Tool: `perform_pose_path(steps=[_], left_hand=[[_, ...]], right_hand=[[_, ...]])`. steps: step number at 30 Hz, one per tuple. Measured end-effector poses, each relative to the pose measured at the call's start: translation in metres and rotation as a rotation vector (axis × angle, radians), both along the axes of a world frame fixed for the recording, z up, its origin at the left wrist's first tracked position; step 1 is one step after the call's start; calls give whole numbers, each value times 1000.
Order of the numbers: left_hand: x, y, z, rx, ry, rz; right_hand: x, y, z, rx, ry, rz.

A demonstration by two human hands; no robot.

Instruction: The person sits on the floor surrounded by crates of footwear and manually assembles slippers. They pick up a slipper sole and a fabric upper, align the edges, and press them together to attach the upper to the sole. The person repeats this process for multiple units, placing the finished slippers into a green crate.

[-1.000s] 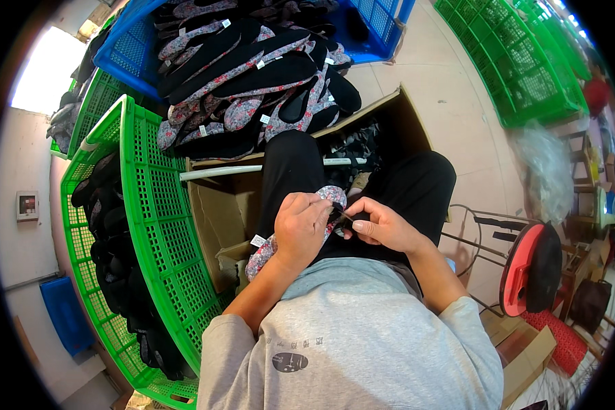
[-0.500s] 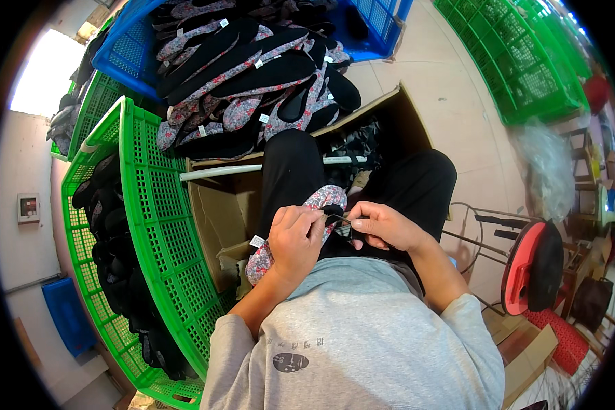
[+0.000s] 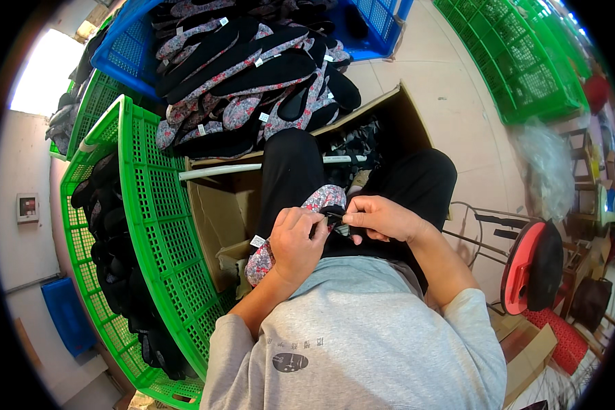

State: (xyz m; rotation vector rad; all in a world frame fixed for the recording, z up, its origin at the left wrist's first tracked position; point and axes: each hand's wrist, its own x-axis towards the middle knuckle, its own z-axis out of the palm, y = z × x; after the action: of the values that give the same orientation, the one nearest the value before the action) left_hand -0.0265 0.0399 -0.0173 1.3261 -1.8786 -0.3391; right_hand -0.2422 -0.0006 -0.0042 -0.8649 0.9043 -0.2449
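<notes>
A floral-patterned shoe sole [image 3: 324,199] with a small white tag lies across my lap, over black trousers. My left hand [image 3: 295,243] wraps around its middle and covers much of it. My right hand [image 3: 383,217] pinches a small dark strap or piece [image 3: 335,217] at the sole's upper edge, fingertips meeting those of the left hand. What exactly the fingers pinch is too small to make out.
A pile of floral and black soles [image 3: 253,82] fills a blue crate [image 3: 126,55] ahead. A green crate [image 3: 150,225] with dark pieces stands at my left, an open cardboard box [image 3: 219,212] between my knees. Green crates [image 3: 526,61] and a red stool [image 3: 526,266] stand to the right.
The hands have stayed together on the sole in my lap; the fingers shifted slightly along its upper edge. Nothing else moved.
</notes>
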Motion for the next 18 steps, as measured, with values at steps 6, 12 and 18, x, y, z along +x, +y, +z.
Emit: perform_pose_path(steps=[6, 12, 18], left_hand=[[0, 0, -3, -13, 5, -23], [1, 1, -5, -9, -2, -22], [1, 0, -6, -9, 4, -21]], right_hand=[[3, -3, -1, -21, 28, 30], [5, -3, -11, -12, -6, 11], [3, -2, -12, -6, -28, -6]])
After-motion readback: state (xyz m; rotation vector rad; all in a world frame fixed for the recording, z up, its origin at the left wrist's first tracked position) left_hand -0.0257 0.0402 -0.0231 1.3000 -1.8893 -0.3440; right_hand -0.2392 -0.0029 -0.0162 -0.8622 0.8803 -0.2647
